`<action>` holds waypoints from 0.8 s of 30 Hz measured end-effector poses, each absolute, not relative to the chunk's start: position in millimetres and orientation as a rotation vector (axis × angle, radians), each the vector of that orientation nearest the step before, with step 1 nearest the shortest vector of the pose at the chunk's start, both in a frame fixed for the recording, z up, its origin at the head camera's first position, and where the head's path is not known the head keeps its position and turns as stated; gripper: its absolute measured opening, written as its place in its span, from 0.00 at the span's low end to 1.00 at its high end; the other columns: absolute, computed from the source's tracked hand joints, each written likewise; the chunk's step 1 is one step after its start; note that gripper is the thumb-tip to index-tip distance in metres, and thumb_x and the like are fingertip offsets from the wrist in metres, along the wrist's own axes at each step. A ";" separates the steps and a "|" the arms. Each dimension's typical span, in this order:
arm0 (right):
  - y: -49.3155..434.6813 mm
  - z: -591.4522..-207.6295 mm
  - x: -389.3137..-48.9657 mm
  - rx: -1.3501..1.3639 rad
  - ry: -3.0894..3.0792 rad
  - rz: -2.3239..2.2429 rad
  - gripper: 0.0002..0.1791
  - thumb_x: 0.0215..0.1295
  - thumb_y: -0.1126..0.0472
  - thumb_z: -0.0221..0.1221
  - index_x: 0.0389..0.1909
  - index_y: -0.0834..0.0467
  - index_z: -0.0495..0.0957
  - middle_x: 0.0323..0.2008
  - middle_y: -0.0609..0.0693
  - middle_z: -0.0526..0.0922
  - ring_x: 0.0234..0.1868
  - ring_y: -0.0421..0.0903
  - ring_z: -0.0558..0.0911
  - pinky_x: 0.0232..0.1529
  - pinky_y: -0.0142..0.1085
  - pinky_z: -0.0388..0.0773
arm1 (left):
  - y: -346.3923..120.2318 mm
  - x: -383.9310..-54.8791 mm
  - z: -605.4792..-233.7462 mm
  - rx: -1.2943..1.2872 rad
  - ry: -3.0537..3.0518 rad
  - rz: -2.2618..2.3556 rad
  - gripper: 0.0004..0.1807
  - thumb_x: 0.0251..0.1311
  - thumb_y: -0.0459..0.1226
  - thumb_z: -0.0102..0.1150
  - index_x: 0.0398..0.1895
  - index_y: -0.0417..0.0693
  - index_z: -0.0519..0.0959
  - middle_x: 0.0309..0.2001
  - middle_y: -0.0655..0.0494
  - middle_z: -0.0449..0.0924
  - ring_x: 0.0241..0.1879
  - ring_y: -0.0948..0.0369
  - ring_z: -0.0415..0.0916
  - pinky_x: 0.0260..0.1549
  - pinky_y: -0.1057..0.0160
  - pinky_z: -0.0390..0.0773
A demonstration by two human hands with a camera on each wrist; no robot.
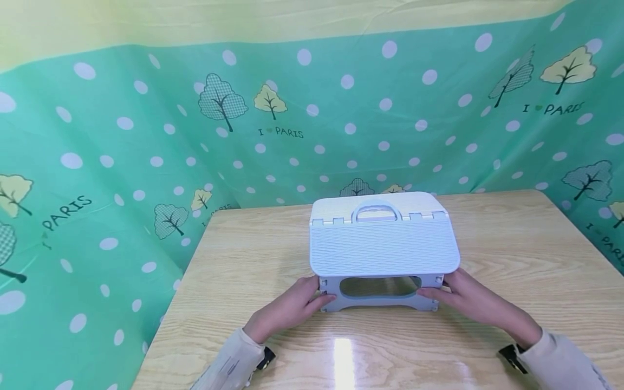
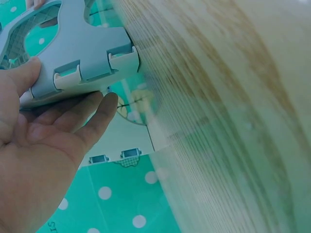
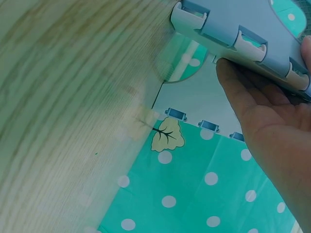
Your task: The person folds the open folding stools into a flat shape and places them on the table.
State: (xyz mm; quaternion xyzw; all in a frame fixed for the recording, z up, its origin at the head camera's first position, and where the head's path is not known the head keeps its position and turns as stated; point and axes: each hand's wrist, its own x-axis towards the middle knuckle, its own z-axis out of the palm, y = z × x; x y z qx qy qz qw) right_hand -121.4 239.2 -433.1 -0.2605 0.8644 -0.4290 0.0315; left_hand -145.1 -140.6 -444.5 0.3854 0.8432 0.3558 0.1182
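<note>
A light blue plastic folding stool [image 1: 385,249] stands unfolded on the table, with a textured top and a carry handle [image 1: 375,211] lying along its back half. The left hand [image 1: 297,304] grips the stool's left end, its thumb on the front leg panel [image 2: 92,36] and its fingers round the side. At the opposite end, the right hand [image 1: 468,297] grips in the same way, thumb in front by the oval opening. In the right wrist view, the fingers [image 3: 243,90] reach under the hinged edge, their tips partly hidden behind it.
The wood-grain table [image 1: 253,260] extends on both sides of the stool, with a bright light reflection in front. Behind and to the left hangs a green polka-dot curtain [image 1: 273,157] with tree prints. Dark straps [image 1: 265,358] sit at both wrists.
</note>
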 end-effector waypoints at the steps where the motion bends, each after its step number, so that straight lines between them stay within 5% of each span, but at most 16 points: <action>1: 239.1 -433.1 -121.4 -0.803 2.662 -1.321 0.47 0.69 0.55 0.62 0.79 0.38 0.43 0.76 0.54 0.52 0.70 0.28 0.55 0.57 0.24 0.68 | -140.8 -145.0 -444.4 1.126 2.466 1.039 0.28 0.77 0.49 0.42 0.76 0.56 0.55 0.65 0.52 0.75 0.60 0.67 0.72 0.57 0.63 0.76; 24: 238.6 -434.5 -122.2 -0.825 2.641 -1.337 0.45 0.70 0.56 0.62 0.79 0.38 0.45 0.76 0.55 0.54 0.71 0.30 0.54 0.59 0.21 0.64 | -141.4 -145.7 -445.4 1.142 2.449 1.054 0.28 0.77 0.49 0.43 0.76 0.57 0.57 0.65 0.52 0.75 0.61 0.67 0.72 0.58 0.63 0.75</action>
